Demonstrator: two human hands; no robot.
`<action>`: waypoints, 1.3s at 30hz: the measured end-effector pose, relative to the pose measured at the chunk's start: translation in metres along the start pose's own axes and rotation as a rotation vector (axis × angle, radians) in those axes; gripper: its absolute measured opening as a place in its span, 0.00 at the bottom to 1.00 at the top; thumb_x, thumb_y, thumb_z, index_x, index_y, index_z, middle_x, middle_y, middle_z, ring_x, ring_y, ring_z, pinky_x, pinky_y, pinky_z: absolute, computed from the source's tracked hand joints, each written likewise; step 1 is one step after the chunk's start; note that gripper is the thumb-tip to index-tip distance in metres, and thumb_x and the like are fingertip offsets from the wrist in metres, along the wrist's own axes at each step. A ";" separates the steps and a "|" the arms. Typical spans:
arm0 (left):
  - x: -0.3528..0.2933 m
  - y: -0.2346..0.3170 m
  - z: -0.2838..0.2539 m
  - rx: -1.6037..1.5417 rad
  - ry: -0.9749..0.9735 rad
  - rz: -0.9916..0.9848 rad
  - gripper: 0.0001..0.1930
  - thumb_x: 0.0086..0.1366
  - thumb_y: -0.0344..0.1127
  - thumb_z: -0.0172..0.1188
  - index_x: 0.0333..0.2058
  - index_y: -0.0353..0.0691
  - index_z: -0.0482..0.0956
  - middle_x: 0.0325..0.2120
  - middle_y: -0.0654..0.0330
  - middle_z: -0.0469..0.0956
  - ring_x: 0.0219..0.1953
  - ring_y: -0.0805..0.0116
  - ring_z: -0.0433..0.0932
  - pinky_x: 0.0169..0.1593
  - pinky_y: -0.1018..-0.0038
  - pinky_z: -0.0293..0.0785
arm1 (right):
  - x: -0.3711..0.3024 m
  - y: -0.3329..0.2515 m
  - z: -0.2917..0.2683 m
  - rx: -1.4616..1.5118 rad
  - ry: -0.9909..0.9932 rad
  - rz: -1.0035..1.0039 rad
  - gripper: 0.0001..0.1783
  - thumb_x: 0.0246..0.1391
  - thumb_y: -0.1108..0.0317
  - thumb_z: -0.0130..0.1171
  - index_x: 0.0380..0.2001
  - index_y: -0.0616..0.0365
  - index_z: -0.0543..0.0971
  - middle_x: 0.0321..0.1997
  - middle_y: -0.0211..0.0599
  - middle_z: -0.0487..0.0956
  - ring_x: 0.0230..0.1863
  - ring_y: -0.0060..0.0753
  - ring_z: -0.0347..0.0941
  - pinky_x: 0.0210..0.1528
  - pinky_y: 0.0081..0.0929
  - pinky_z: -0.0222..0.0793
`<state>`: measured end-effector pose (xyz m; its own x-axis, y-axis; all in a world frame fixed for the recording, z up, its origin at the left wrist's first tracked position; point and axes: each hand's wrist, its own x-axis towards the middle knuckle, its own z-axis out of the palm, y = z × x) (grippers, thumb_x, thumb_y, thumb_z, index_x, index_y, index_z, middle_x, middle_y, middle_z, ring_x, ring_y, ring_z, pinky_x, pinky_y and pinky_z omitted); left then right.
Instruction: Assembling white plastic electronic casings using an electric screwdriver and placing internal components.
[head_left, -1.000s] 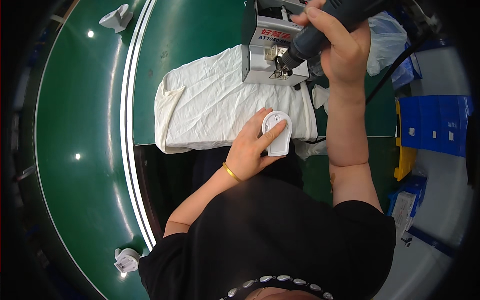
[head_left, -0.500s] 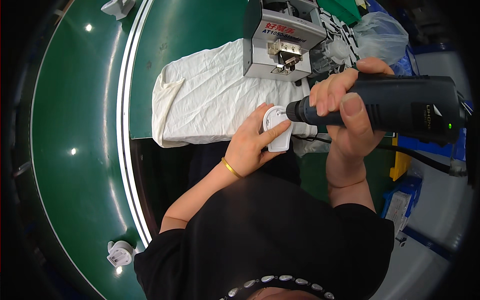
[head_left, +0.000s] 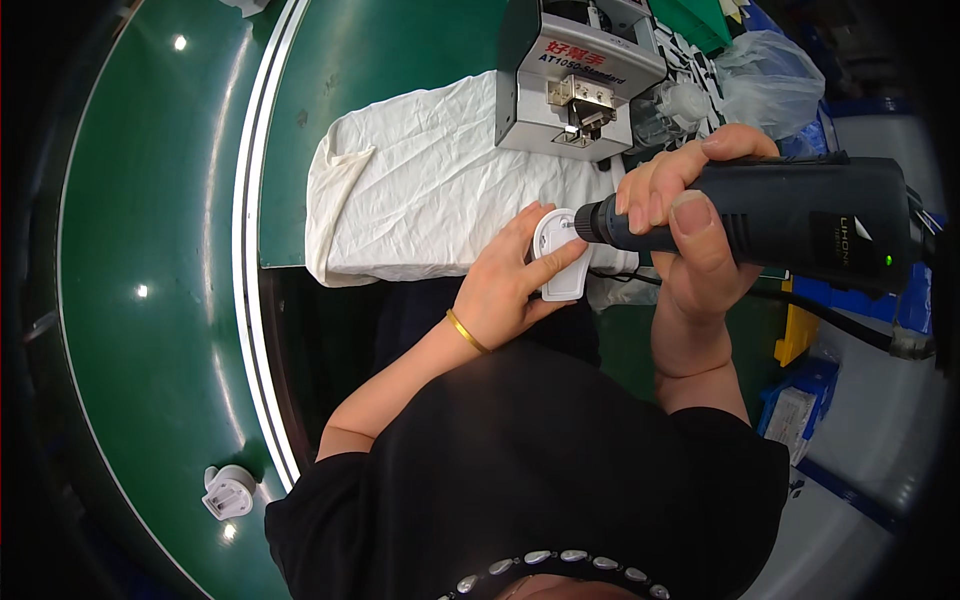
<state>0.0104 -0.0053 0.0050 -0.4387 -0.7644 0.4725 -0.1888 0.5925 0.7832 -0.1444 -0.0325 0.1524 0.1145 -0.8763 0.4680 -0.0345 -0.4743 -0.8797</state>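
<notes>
My left hand [head_left: 505,285], with a yellow band at the wrist, holds a small white plastic housing [head_left: 566,282] with a rounded top and a hollow inner side. Its thumb lies over the housing's face and its fingers are behind. My right hand [head_left: 690,205] is wrapped round a black electric screwdriver [head_left: 815,210] held nearly level, a green light glowing at its rear end. The screwdriver's tip points left into the upper hollow of the housing, just above my left thumb. Whether a screw is at the tip is too small to tell.
A white cloth [head_left: 420,190] covers the bench in front. On it stands a grey metal machine [head_left: 560,110]. Behind right are clear plastic bags [head_left: 765,85] and a green bin [head_left: 690,22]. Another white part [head_left: 230,492] sits on the green surface at left. A black cable [head_left: 830,318] hangs right.
The whole view has shifted and turned slightly. Both hands keep their grips, and the screwdriver's tip stays at the same place in the white housing.
</notes>
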 end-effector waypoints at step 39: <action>-0.001 0.021 -0.017 0.333 -0.108 0.229 0.16 0.52 0.30 0.62 0.42 0.51 0.82 0.62 0.55 0.67 0.65 0.49 0.64 0.65 0.52 0.65 | -0.024 0.086 -0.214 -0.085 0.758 0.587 0.15 0.51 0.72 0.69 0.37 0.61 0.74 0.29 0.36 0.76 0.27 0.30 0.76 0.25 0.30 0.73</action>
<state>0.0220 0.0031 0.0280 -0.5891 -0.5823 0.5602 -0.3415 0.8077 0.4806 -0.3623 -0.0697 0.0838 -0.6152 -0.7834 -0.0884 0.0428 0.0788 -0.9960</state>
